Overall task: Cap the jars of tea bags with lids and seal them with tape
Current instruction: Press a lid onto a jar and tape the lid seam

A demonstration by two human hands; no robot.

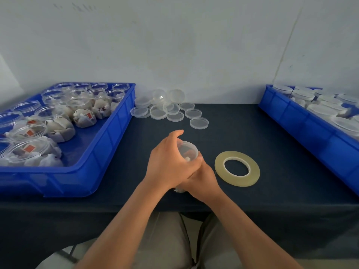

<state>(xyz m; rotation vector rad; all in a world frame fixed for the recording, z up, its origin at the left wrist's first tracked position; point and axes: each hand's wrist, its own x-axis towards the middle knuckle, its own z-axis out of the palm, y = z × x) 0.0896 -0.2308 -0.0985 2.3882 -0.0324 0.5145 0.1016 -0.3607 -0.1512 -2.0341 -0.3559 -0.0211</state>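
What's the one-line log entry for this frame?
left hand: grips jar | right hand: holds jar lower end | tape roll: lying flat, right of hands, untouched | loose lids: behind hands

- The left bin (108,152) sits on the left of the table (252,133), with open jars (83,115) in it.
- The right bin (303,125) sits at the table's right, with capped jars (303,96) in it.
- The lids (167,107) lie between the bins, at the back by the wall (194,45).
- One jar (187,151) is in front of the lids, held by the left hand (167,166) and right hand (202,179).
- The tape (237,168) lies flat just right of the hands.
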